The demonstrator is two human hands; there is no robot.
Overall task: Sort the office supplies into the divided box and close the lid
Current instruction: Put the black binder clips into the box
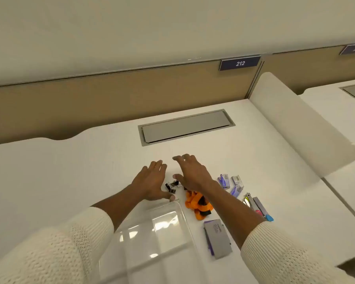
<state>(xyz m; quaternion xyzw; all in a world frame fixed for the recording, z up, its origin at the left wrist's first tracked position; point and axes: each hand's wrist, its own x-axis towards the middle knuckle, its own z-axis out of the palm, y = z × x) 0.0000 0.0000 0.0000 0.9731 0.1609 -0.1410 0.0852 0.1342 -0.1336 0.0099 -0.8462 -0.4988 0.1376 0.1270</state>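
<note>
**deskrat:** Two hands out over a smooth white desk (pixel 70 160), both in chunky cream knit sleeves (pixel 295 259). Left hand (pixel 152 181) is flat-ish with fingers spread, holding nothing, thumb near a little heap of black binder clips (pixel 172 186) with wire handles. Right hand (pixel 191 173) hovers just right of it, fingers splayed and slightly curled, also empty.

**pinboard:** Where's the box?

**deskrat:** Clear plastic divided box (pixel 152 232), glossy, rounded corners, sits near the viewer, below the left hand. Can't tell if the lid is on or off, just glare and faint divider lines.

**pinboard:** And the rest?

**deskrat:** All right of the box. Orange plastic pieces (pixel 199 203) in a jumbled pile with black bits, partly under the right forearm. Small purple-and-silver staple boxes (pixel 232 184) farther right, a few loose rectangles. Slim pens or markers (pixel 257 207) lying side by side, one with a blue tip. Flat grey rectangular case (pixel 218 238) with purple edging nearest. Far side of the desk has a grey metal cable flap (pixel 184 126), and a tan partition carries a blue "212" plate (pixel 240 62).
</note>
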